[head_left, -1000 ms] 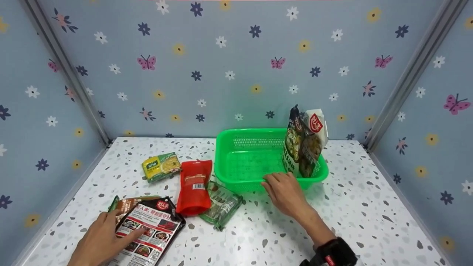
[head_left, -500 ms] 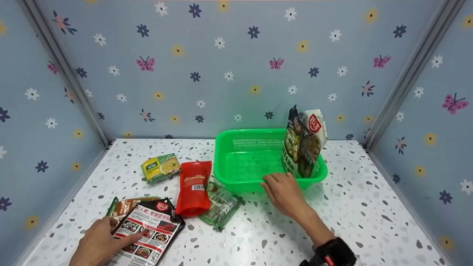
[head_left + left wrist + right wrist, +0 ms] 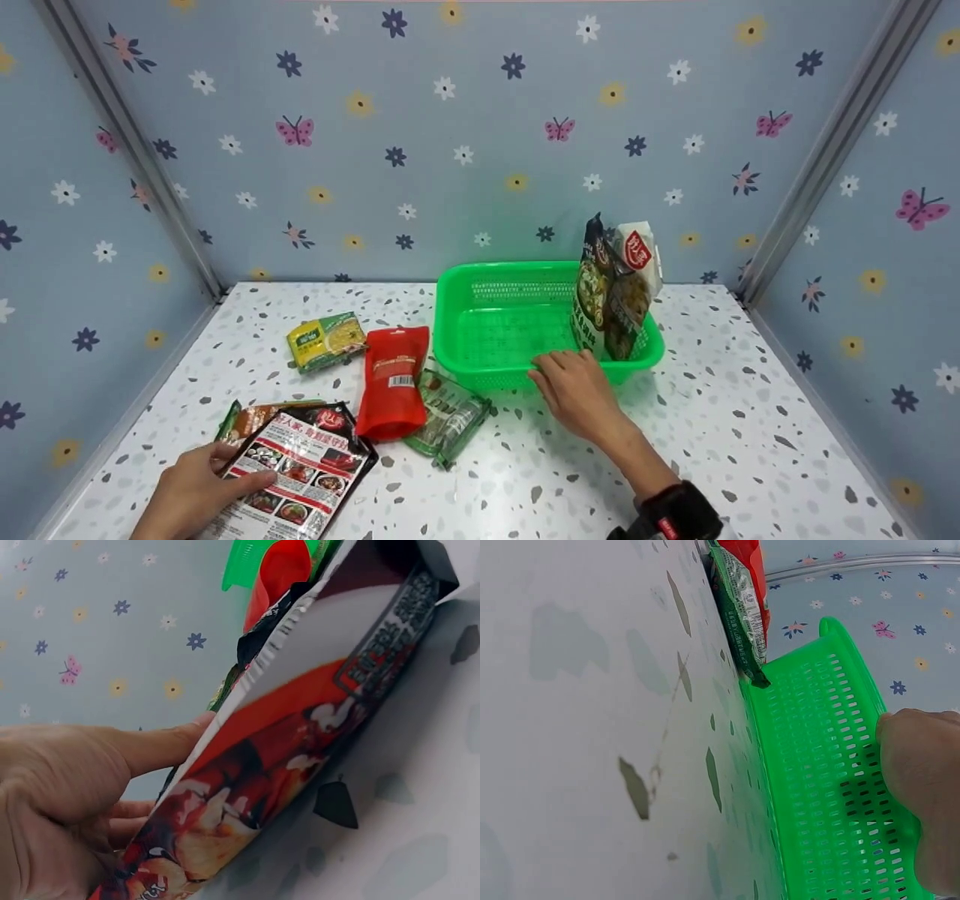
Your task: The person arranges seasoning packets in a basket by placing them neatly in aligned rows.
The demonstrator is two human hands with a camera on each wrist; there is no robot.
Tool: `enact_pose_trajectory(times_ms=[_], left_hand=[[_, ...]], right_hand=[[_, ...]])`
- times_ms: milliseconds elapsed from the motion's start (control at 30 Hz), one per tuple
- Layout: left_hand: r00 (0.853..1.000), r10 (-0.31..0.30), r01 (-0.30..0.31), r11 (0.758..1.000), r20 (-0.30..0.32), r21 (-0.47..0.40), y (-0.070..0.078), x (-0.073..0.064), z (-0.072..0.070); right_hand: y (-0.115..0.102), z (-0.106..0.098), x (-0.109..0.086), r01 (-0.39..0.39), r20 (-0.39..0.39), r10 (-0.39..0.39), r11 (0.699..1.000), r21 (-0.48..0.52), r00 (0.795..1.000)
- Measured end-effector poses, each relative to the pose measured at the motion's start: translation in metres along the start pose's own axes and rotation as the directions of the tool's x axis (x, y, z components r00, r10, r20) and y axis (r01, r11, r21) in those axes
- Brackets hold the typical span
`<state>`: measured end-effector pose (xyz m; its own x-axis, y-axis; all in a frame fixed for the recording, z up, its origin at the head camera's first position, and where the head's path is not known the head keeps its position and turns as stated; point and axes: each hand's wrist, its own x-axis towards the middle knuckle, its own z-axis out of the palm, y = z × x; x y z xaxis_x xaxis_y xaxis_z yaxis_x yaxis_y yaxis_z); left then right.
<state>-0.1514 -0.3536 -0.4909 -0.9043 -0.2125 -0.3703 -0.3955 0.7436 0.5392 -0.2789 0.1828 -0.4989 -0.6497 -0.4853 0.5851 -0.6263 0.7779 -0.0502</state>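
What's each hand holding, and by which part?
Left hand grips the black-and-white pouch by its left side edge. Right hand holds the green basket by its near rim.

I see blue, flowery walls (image 3: pixel 480 97) across the top and a white, spotty table (image 3: pixel 757 420) at the bottom.

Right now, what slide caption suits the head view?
Left grip holding a printed packet, right grip holding a green basket by its rim, pouches inside.
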Motion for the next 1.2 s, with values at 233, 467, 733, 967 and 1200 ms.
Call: enact_pose_trajectory(times_ms=[233,467,733,967,1200], left_hand=[[0.997,0.060,-0.054,0.990,0.041,-0.128,-0.005,0.006,0.001],[0.986,0.122,-0.075,0.929,0.110,-0.363,0.002,0.002,-0.001],[0.952,0.283,-0.190,0.845,0.116,-0.500,0.016,-0.017,-0.005],[0.926,0.374,-0.337,0.779,-0.039,-0.529,0.053,-0.035,-0.001],[0.912,0.368,-0.404,0.724,-0.181,-0.559,0.107,-0.046,0.006]], right_hand=[[0.002,0.002,0.001,0.043,-0.062,-0.044,0.999,-0.021,0.997],[0.002,0.002,0.001,0.031,-0.050,-0.032,0.999,-0.015,0.998],[0.001,0.001,0.000,0.020,-0.032,-0.020,1.000,-0.010,0.999],[0.000,0.001,0.000,0.025,-0.031,-0.026,1.000,-0.018,0.999],[0.000,0.001,0.000,0.027,-0.038,-0.027,0.999,-0.017,0.999]])
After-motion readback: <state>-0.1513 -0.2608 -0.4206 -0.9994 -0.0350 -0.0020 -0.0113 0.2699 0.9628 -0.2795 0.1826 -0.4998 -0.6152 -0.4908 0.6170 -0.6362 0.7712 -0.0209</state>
